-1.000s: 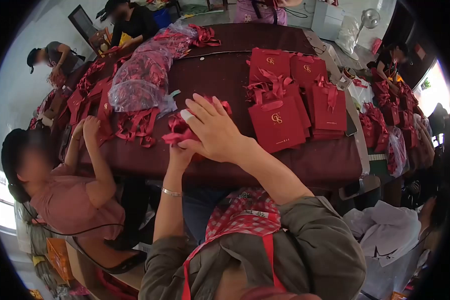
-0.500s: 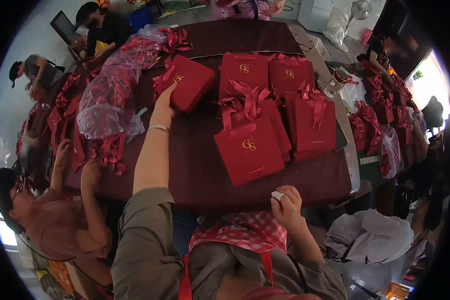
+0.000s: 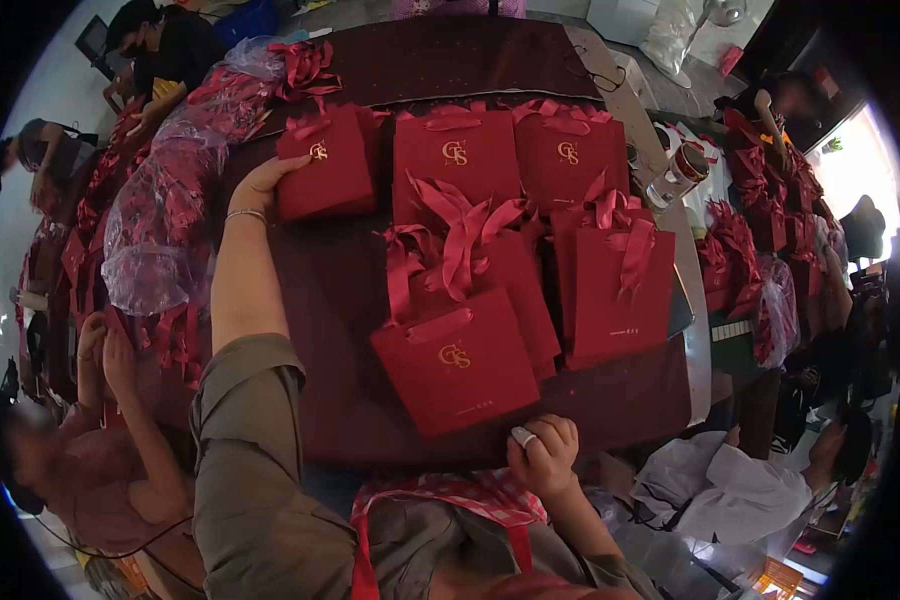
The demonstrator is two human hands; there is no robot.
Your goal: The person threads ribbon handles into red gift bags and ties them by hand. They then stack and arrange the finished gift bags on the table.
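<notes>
Near the back left of the table, my left hand (image 3: 266, 182) grips the left edge of a red paper gift bag (image 3: 335, 180) with a gold logo and ribbon handles. That bag now stands beside the others. My right hand (image 3: 548, 458) is curled closed at the table's front edge, with a white wrap on one finger; nothing shows in it. Just beyond it, a red gift bag (image 3: 460, 365) leans toward me. Behind it stand more such bags, including a back middle bag (image 3: 456, 160), a back right bag (image 3: 573, 165) and a right-hand bag (image 3: 620, 300).
Plastic-wrapped red bags (image 3: 165, 210) lie along the left side. A clear jar (image 3: 678, 175) stands at the right edge, near a pair of glasses (image 3: 598, 72). Co-workers sit at left, including a person in a pink top (image 3: 110, 480); others are at right.
My left hand has moved the gift bag left and back, from tilted to upright. The view has shifted, and my right hand stays curled near the front edge.
</notes>
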